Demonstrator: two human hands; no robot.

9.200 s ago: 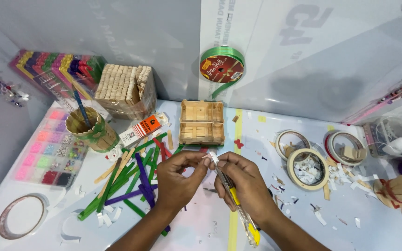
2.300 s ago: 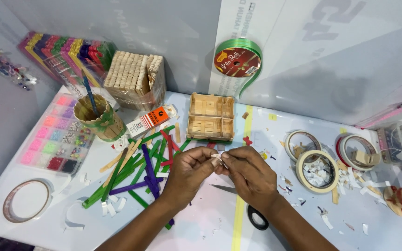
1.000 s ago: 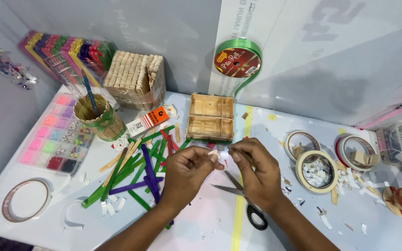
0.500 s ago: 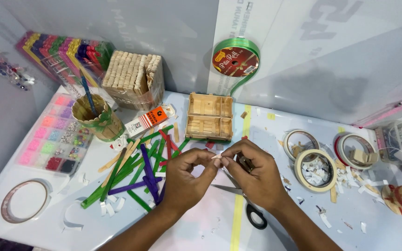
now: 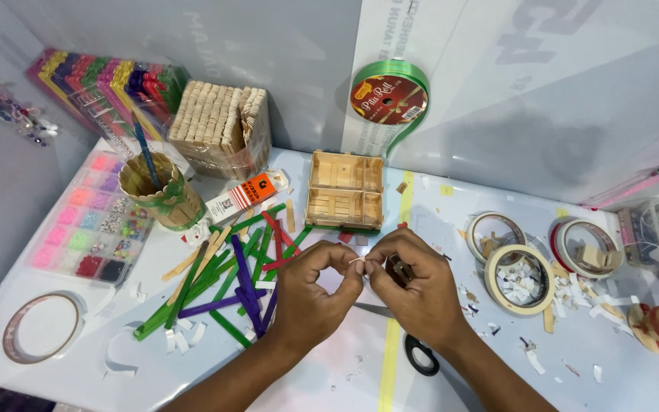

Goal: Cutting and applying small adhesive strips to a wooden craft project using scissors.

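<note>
We found the left hand [image 5: 310, 294] and the right hand [image 5: 417, 294] brought together above the white table [image 5: 329, 381], fingertips meeting and pinched on one small pale scrap [image 5: 358, 261], which sat between them just in front of the wooden tray [image 5: 345, 191]; what the scrap was made of we could not tell. We counted one pair of scissors [image 5: 413, 347] lying beneath the right wrist, partly hidden. We counted three tape rolls [image 5: 516, 278] grouped at the right and one further tape roll [image 5: 40, 328] alone at the near left corner. One spool of green ribbon [image 5: 389, 95] leaned against the back wall, bearing a round red and gold label. One small box [image 5: 242, 197], white with an orange end, lay between the stick-clad cup [image 5: 154, 191] and the tray. One clear-wrapped bundle of plain sticks [image 5: 219, 126] stood at the rear. One pile of coloured sticks [image 5: 230, 278], green, purple and red, too tangled to count, lay left of the hands. One bead organiser [image 5: 78, 229], with pink and green compartments, lay at the far left.
</note>
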